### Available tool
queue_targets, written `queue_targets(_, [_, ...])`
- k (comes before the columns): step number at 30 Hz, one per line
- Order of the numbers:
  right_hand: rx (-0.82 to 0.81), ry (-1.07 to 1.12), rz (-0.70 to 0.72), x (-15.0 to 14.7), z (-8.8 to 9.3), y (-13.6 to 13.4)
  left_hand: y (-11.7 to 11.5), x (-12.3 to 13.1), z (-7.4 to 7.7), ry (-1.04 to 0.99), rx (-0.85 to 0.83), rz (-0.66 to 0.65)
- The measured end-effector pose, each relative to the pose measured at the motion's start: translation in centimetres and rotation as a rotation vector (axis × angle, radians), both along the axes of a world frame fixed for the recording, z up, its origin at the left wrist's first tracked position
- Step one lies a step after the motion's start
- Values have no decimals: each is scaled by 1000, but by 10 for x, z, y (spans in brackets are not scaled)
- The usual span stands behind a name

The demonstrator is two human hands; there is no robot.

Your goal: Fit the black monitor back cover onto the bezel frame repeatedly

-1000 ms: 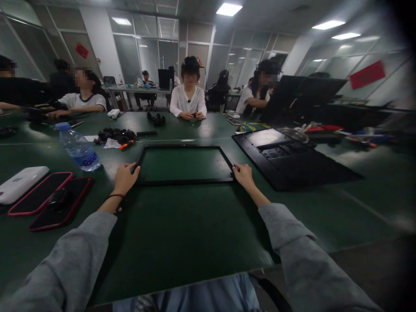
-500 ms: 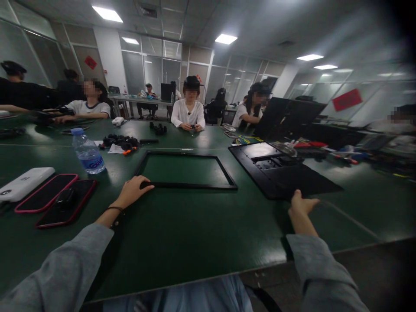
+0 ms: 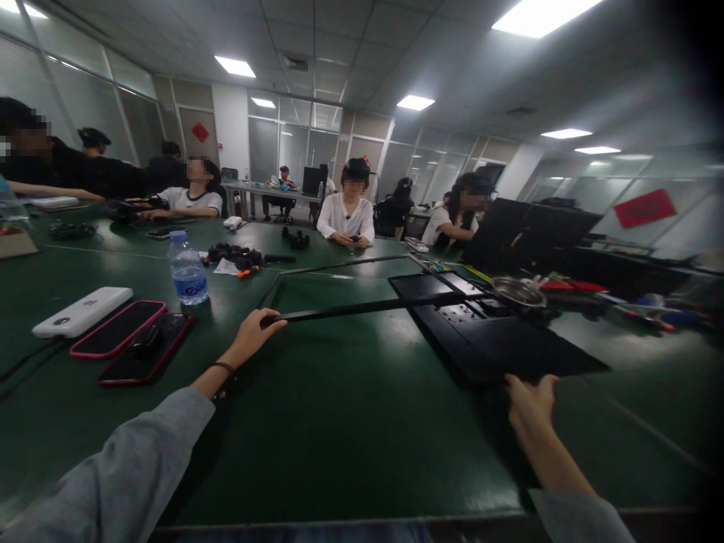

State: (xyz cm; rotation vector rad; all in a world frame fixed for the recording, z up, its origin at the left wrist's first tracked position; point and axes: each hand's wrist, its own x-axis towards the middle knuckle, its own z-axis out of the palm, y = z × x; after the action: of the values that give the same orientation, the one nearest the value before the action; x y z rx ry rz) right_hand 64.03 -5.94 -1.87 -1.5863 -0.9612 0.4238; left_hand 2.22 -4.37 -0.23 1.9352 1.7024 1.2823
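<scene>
My left hand [image 3: 254, 332] grips the near left corner of a thin black rectangular frame [image 3: 339, 309], like a monitor bezel. The frame is raised and tilted, and its right end overlaps a flat black panel [image 3: 486, 347] that looks like a monitor's back cover. At the panel's near edge, my right hand [image 3: 532, 407] holds on with the thumb apart; some of its fingers are hidden. Screw-like dots and a recessed bracket show in the panel's middle.
To the left are a water bottle [image 3: 189, 275], a white power bank [image 3: 82, 311] and two red-edged phones [image 3: 121, 329]. Black gear [image 3: 231, 256] lies farther back. A metal dish [image 3: 519, 291] and tools sit beyond the panel. Across the table sits a person in white [image 3: 346, 211].
The frame, flat on the table before, has been lifted and swung rightward over the panel by my left hand. My right hand and the panel's near edge have come closer to me.
</scene>
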Motion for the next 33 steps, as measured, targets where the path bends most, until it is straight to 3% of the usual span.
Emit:
queue_targets(3, [-24, 77, -18, -12, -11, -1, -3, 7, 5, -14, 39, -2])
queue_targets(6, [-34, 63, 205, -26, -3, 12, -6, 12, 9, 41, 103, -11])
queue_targets(10, [-116, 92, 505, -41, 18, 55, -9, 11, 12, 159, 164, -35])
queue_targets(12, [-85, 63, 470, -49, 26, 79, -11, 9, 12, 212, 162, -27])
queue_targets(14, [24, 43, 293, -58, 32, 99, -12, 7, 12, 253, 153, -10])
queue_targets(15, [54, 52, 277, -62, 34, 106, -12, 6, 12, 268, 149, -6])
queue_targets(19, [66, 20, 383, -77, 34, 122, -5, 7, 12, 311, 145, -15])
queue_targets(25, [189, -286, 433, -79, 8, 137, 15, 23, 8, 341, 133, 13])
queue_targets(29, [221, -439, 351, -78, -11, 138, 21, 28, 3, 342, 84, -7])
queue_targets(33, [208, -533, 320, -81, -17, 133, 22, 28, 0, 360, 27, 9])
